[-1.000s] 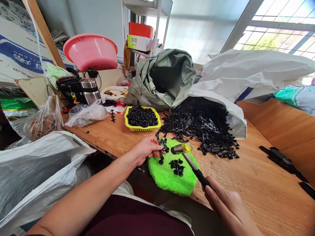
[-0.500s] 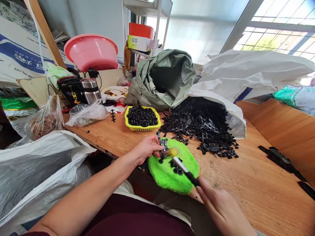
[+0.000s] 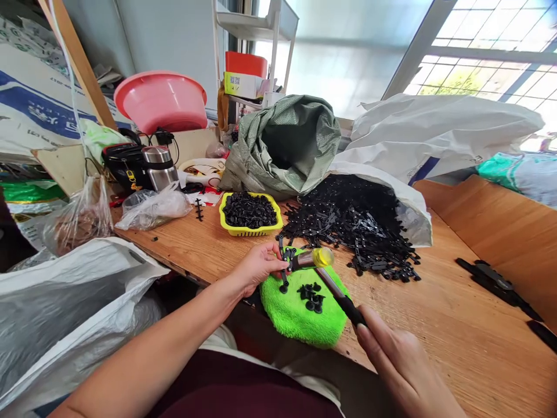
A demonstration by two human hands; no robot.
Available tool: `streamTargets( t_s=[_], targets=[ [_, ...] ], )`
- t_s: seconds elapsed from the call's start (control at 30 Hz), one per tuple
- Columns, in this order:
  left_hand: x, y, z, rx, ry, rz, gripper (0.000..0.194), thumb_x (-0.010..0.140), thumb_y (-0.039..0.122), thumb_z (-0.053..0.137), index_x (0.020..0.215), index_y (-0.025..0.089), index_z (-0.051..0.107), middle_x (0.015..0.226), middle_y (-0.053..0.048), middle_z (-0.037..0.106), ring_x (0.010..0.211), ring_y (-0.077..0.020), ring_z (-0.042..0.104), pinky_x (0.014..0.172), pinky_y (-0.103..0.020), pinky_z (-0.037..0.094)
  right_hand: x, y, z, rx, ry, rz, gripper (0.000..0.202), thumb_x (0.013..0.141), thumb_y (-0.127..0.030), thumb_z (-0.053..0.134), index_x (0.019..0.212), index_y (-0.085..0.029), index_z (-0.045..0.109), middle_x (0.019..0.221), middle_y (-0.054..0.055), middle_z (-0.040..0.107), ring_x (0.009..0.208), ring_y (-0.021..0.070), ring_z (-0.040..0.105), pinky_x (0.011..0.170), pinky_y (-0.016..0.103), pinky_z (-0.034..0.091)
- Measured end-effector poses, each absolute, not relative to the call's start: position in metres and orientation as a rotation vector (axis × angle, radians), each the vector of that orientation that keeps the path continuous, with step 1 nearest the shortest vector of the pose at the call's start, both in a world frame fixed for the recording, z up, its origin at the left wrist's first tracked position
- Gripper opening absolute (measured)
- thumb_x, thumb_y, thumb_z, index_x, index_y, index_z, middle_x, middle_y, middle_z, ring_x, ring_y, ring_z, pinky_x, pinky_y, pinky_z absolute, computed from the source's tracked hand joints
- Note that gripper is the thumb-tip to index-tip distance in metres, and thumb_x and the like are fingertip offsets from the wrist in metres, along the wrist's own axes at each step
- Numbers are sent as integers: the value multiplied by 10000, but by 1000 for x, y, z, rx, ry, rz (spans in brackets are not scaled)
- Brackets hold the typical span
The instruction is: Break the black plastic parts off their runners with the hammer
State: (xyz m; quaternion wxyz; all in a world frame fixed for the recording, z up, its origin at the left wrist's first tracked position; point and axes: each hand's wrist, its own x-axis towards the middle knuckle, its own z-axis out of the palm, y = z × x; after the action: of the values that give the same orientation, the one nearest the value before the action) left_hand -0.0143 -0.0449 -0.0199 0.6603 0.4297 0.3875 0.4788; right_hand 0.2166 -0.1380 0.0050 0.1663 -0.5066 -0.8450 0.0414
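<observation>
Pinched in my left hand is a black jointed plastic part, over the left edge of a green cloth. My right hand is closed round the black handle of a hammer. The hammer's head has a yellow face on its right end, and its dark left end is at the part, close to my left fingertips; whether they touch is hard to tell. Several small black pegs lie on the cloth, below the hammer head.
A yellow basket of small black pieces stands behind the cloth. A heap of black parts spills from a white sack. Behind stands a green sack. Plastic bags and a steel flask are at left.
The hammer head, blurred before, has shifted slightly right and up and now shows clearly. My right hand has moved slightly right and down. My left hand still holds the part.
</observation>
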Motion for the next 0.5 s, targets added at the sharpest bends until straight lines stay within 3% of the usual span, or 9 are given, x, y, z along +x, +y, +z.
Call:
streamTargets(
  t_s=[0.37,0.5],
  targets=[
    [-16,-46,-16,1008,945,1058,278,557,193,723,607,161,451,453,56,564,367,-48,469,404,-149,310,214,-143,4,-1400,-2458,65,476,943,-423,186,842,-204,597,553,58,632,472,221,598,419,289,408],
    [-15,-47,-8,997,1042,981,224,603,135,655,607,162,433,469,33,594,339,-53,479,360,-137,230,215,-141,8,-1404,-2312,292,450,939,-427,225,919,-214,621,577,42,635,502,201,590,466,271,423]
  ],
)
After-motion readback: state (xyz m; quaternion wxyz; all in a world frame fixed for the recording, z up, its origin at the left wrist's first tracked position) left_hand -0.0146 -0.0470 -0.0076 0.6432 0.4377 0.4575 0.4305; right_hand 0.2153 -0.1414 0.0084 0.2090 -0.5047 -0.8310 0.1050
